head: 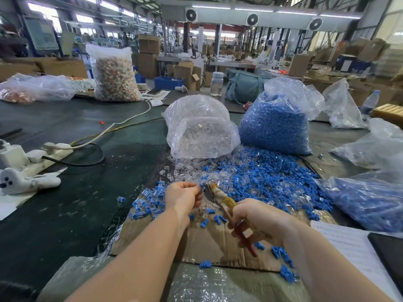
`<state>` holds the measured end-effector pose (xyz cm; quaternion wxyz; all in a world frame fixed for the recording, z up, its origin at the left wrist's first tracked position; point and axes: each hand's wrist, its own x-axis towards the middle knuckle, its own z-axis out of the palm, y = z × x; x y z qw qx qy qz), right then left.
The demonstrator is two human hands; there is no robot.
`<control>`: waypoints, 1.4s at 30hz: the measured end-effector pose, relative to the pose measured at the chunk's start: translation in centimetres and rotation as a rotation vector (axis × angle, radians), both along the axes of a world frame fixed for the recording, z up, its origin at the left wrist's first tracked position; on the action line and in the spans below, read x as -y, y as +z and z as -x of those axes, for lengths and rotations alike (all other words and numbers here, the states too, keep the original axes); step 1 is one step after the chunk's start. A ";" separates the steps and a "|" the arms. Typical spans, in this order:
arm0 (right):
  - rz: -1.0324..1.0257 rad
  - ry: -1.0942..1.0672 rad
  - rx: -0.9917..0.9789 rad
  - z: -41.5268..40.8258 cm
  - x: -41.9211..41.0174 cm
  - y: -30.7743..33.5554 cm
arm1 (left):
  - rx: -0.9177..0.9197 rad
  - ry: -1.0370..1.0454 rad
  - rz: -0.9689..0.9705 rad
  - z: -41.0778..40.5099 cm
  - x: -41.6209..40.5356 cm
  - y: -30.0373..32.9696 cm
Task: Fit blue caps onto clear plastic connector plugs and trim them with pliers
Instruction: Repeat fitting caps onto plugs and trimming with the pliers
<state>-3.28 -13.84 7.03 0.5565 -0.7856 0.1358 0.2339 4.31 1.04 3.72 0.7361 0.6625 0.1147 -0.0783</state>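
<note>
My left hand [184, 196] pinches a small capped plug at its fingertips, right against the jaws of the pliers [214, 191]. My right hand [254, 219] grips the pliers' yellow and red handles. Behind the hands, loose blue caps [268, 182] and clear plugs [187, 168] lie mixed in a heap. A bag of clear plugs [200, 129] and a bag of blue caps [277, 125] stand behind the heap. Assembled blue-capped plugs [148, 205] lie left of my left hand on the cardboard sheet [209, 240].
A power strip with cables [46, 156] lies at the left on the dark table. More plastic bags [368, 201] crowd the right side, with paper and a dark tablet [390, 251] at the right edge. A large bag of orange-white parts [115, 77] stands at the back.
</note>
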 end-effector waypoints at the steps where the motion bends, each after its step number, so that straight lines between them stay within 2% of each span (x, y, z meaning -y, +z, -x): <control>1: 0.004 0.004 -0.004 0.0 0.0 0.0 | -0.002 0.003 -0.003 0.0 -0.1 0.0; 9: 0.032 -0.004 -0.016 0.5 0.0 0.1 | -0.031 -0.044 -0.013 0.0 -0.3 0.6; 16: 0.176 -0.033 0.002 0.7 -0.3 0.1 | -0.027 -0.059 0.018 0.3 -0.1 0.7; 25: 0.098 -0.069 -0.008 1.1 -0.3 -0.6 | -0.036 -0.023 0.079 0.2 0.4 0.4; 33: 0.123 0.013 -0.023 1.0 -0.4 -0.4 | -0.049 -0.066 0.041 0.2 0.2 0.1; 42: 0.278 0.098 -0.027 0.9 0.0 -0.8 | -0.067 -0.061 0.061 0.4 0.6 -0.5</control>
